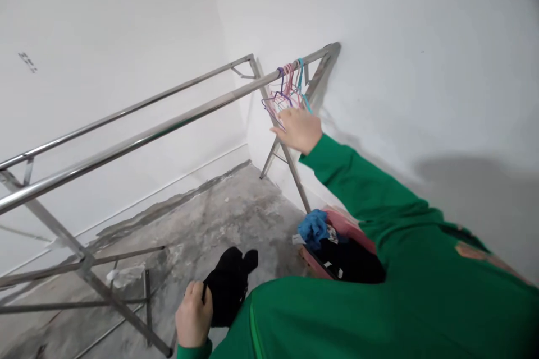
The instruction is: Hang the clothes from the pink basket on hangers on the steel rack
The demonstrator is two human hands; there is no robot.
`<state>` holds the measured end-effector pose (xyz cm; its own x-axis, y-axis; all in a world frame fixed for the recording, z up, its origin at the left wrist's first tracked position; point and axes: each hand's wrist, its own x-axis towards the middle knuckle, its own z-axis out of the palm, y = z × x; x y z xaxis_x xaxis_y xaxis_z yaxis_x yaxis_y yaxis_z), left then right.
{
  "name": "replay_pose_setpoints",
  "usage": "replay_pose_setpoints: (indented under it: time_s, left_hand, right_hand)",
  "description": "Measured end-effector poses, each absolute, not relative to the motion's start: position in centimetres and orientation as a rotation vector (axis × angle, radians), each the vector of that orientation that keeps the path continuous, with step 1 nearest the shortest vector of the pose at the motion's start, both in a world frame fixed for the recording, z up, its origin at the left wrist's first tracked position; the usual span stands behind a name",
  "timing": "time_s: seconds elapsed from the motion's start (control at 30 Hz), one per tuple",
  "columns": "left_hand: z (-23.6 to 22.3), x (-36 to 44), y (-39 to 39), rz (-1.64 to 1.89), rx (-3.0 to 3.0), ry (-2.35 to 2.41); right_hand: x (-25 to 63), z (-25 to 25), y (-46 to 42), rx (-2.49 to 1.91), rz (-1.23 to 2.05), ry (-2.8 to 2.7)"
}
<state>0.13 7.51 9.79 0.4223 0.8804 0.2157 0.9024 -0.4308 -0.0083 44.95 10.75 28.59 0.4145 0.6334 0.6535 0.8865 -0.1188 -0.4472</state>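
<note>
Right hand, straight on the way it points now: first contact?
Most likely the hangers on the front rail. The right hand overlaps their lower parts in this view; depth is unclear, so it may already touch them.

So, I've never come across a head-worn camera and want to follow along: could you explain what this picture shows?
There's no machine here: a camera on the person's head looks forward and down at two bare hands. The left hand holds a black garment. The right hand is up at the clothes hangers in pink, purple and turquoise; whether it grips one is unclear. They hang from the front rail of a metal drying rack. On the grey floor, near the rack's far leg, is a pile of clothes, including a crumpled blue cloth.
</note>
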Motion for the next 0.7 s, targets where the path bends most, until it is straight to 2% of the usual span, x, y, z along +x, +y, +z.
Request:
replay_pose_setpoints:
  time_s: [0.07, 0.2, 0.57, 0.7]
  left_hand:
    - [9.8, 0.0, 7.8, -0.252, -2.538, -1.501]
    - [8.9, -0.2, 8.5, -0.268, -2.506, -1.349]
    - [8.7, -1.0, 9.4, -0.358, -2.533, -1.399]
    - [10.3, 0.4, 9.5, -0.361, -2.529, -1.429]
  right_hand:
    - [48.5, 29.7, 12.1, -1.89, -0.388, -1.2]
    - [52.2, 28.8, 14.6, -1.884, -0.291, -1.129]
    - [52.4, 29.6, 12.5, -1.822, -0.39, -1.07]
    - [49.1, 24.7, 8.3, -1.776, -0.316, -1.214]
